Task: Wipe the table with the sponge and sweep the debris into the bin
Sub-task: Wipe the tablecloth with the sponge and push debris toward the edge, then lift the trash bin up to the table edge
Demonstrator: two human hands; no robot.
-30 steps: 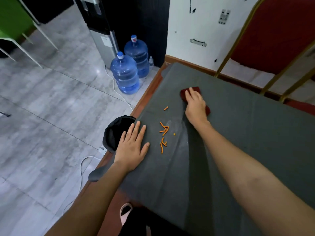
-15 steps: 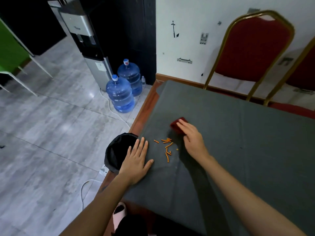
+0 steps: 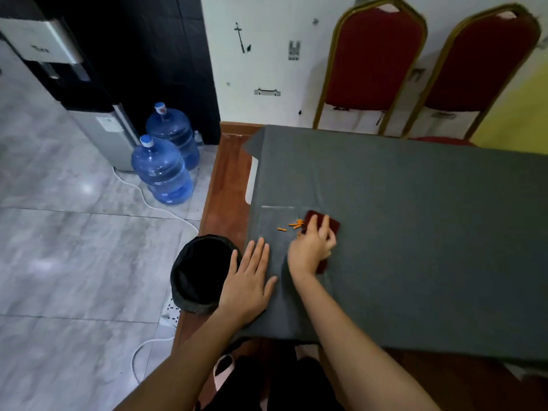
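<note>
The dark red sponge (image 3: 323,224) lies on the grey tablecloth (image 3: 415,232) near the table's left edge, under the right hand (image 3: 311,247). That hand's fingers bend over the sponge and hold it down; one corner shows beyond the fingertips and another beside the wrist. Small orange debris (image 3: 294,225) sits on the cloth touching or just beside the sponge's far left corner, with one piece a little further left. The left hand (image 3: 249,280) lies flat on the cloth just beside the right hand, palm down, fingers straight and slightly spread, holding nothing. Its outer edge reaches the table's side, right above the black bin (image 3: 178,280) standing on the floor against the table. Farther off are two blue water jugs (image 3: 161,170), a water dispenser (image 3: 98,123) and two red chairs (image 3: 373,60).
</note>
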